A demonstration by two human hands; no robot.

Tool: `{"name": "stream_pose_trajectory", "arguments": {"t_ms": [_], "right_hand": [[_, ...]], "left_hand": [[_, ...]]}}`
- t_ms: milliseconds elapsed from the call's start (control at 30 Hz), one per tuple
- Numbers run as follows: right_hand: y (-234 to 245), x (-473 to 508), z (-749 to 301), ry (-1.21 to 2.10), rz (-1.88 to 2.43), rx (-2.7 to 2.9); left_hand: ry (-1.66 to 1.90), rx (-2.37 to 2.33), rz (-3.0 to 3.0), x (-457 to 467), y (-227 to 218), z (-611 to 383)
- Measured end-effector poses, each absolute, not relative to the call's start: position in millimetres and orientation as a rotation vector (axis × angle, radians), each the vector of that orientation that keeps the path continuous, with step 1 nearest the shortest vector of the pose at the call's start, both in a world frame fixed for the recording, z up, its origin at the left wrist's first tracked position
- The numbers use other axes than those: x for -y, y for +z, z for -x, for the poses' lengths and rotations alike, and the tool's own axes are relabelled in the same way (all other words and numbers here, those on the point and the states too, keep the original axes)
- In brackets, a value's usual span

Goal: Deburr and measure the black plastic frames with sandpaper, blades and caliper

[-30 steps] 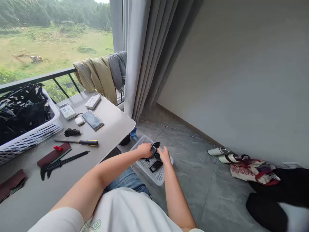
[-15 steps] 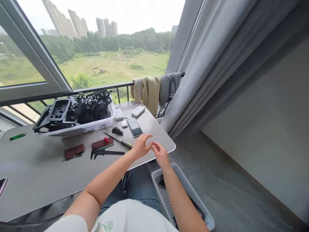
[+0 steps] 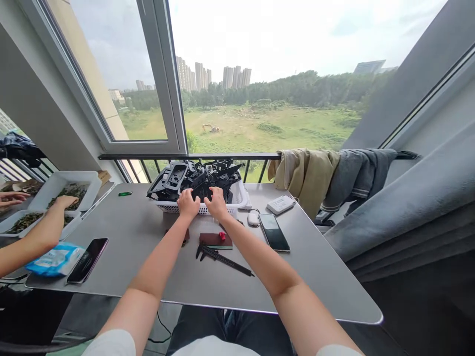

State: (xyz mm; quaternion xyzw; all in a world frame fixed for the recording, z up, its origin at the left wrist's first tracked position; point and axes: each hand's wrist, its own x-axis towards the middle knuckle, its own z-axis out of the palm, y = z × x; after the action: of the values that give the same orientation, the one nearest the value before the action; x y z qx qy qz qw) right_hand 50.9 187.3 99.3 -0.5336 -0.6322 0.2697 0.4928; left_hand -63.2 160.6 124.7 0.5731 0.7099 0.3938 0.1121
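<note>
Currently: black plastic parts [image 3: 200, 177] straight ahead of both hands | white basket [image 3: 168, 208] lying long-axis across bench [image 3: 122, 232] far edge | left hand [image 3: 188, 204], right hand [image 3: 216, 202] curled at rim, grasp unclear

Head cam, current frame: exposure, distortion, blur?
Head view: the sky is close to blown out; the black plastic parts are dark, with little inner detail; wide-angle distortion leans the window frame; the left hand and right hand show no obvious motion blur.
</note>
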Motion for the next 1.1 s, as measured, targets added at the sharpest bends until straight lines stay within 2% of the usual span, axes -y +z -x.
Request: {"name": "stream_pose_trajectory", "arguments": {"t_ms": [167, 333, 567, 767, 833, 967, 1100], "right_hand": [[109, -239, -35, 0.645, 1.383, 1.462], [107, -243, -39, 0.729, 1.418, 1.391], [89, -156, -66, 0.863, 1.200, 1.284], [67, -60, -72, 1.128, 0.958, 1.334], [61, -42, -78, 1.161, 0.948, 1.379], [53, -41, -118, 1.045, 1.094, 1.459], [55, -75, -171, 0.662, 1.357, 1.431]], "left_hand": [[1.118, -1.977, -1.588, -177, 123, 63], [1.244, -1.843, -1.355, -176, 116, 49], [1.482, -1.416, -0.835, -151, 105, 34], [1.310, -0.887, -0.618, -111, 105, 29], [1.194, -0.583, -0.434, -100, 100, 30], [1.256, -0.583, -0.257, -89, 81, 35], [1.306, -0.638, -0.220, -83, 65, 50]]}}
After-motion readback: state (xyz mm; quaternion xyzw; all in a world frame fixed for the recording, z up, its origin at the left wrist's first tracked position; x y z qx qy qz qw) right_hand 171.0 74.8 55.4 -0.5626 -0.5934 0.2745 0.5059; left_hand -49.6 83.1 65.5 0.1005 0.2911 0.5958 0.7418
